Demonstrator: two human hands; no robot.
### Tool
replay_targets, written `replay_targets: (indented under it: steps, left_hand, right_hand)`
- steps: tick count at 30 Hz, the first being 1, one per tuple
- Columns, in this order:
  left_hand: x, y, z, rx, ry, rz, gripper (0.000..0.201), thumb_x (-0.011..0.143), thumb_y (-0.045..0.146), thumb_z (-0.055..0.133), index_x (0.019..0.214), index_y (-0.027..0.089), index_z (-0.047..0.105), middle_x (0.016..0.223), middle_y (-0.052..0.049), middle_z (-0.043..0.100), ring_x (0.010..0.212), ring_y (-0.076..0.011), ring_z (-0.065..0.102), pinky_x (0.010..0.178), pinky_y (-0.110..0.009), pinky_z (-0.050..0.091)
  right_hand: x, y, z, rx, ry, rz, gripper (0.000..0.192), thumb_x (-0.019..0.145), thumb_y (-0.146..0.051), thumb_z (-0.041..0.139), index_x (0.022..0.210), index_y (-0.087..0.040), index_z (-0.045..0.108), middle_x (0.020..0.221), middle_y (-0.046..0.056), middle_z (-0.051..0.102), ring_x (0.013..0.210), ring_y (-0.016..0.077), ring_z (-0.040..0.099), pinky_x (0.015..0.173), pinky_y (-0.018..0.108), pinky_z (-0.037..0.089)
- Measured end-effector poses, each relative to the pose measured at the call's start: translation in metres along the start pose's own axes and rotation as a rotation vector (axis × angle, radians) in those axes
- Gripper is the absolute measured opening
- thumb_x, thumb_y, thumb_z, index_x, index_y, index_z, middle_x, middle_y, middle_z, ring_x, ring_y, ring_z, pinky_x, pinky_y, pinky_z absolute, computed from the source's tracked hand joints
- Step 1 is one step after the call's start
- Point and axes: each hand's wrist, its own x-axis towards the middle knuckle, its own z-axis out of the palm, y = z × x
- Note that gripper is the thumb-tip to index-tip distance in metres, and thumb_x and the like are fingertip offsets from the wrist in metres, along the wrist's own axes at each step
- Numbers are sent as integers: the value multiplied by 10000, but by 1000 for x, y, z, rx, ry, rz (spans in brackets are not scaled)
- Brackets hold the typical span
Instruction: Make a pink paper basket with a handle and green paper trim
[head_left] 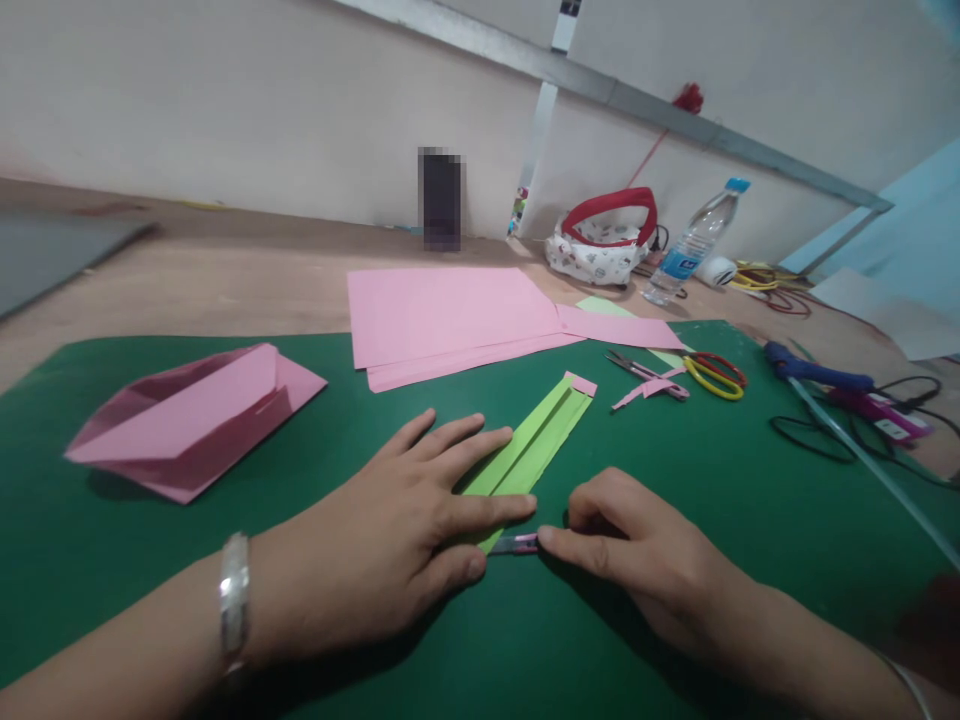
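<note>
My left hand (420, 510) lies flat with fingers spread over a folded light-green paper strip (534, 440), pressing it against the green mat (315, 620). A small pink piece (581, 385) sits at the strip's far end. In my right hand (645, 540) is a utility knife (525, 543) with a pink body, pinched between thumb and fingers. Its blade reaches the near end of the strip, close to my left thumb; the tip is hidden at the paper. Most of the knife's handle is covered by my right hand.
A folded pink paper boat shape (202, 410) stands at left. Pink sheets (450, 315) lie behind the strip. Scissors (716, 378), another cutter (667, 388), a glue gun (817, 370) with cable, a water bottle (694, 245) and a white-and-red pouch (592, 255) are at right.
</note>
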Motion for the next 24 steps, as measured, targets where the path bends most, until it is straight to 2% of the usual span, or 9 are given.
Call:
replay_targets:
  steps: [7, 15, 24]
  left_hand:
    - [-2, 2, -2, 4, -13, 4, 526, 886, 429, 531, 1367, 558, 361, 1589, 23, 241, 1449, -341, 163, 1087, -706, 175]
    - [-1, 2, -3, 19, -33, -16, 532, 883, 441, 529, 1366, 570, 346, 1597, 36, 206, 1457, -319, 127, 1102, -682, 162]
    - [-2, 6, -7, -18, -40, -45, 539, 859, 402, 543, 1353, 554, 390, 1586, 24, 246, 1446, -348, 157, 1088, -707, 163]
  right_hand:
    - [1, -1, -2, 4, -3, 15, 261, 925, -488, 524, 880, -244, 606, 797, 4, 551, 685, 155, 490, 576, 267, 410]
    - [0, -1, -1, 19, -28, 33, 250, 920, -478, 535, 946, -245, 621, 846, 6, 576, 718, 155, 503, 608, 263, 421]
    - [2, 0, -2, -7, -8, 5, 235, 925, -470, 538, 977, -260, 629, 845, 6, 575, 706, 158, 503, 584, 270, 415]
